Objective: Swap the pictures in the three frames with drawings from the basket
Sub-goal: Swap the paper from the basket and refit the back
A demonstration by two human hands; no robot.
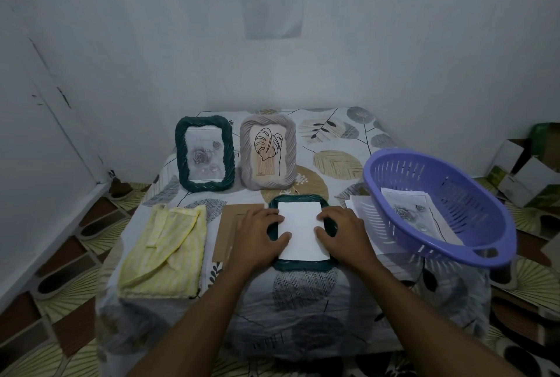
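Observation:
A dark green frame [303,264] lies face down on the table in front of me, with a white sheet [301,229] resting in its opening. My left hand [257,235] presses the sheet's left edge and my right hand [344,232] presses its right edge, fingers spread over frame and paper. Two frames stand upright at the back: a dark green one [205,153] holding a grey rose drawing and a grey one [268,152] holding a leaf line picture. A purple basket [439,207] at the right holds drawings [410,213].
A brown cardboard backing [228,228] lies under my left hand's side. A folded yellow striped cloth [165,252] sits at the table's left. Loose white sheets [360,210] lie beside the basket. Cardboard boxes [521,176] stand on the floor at the right.

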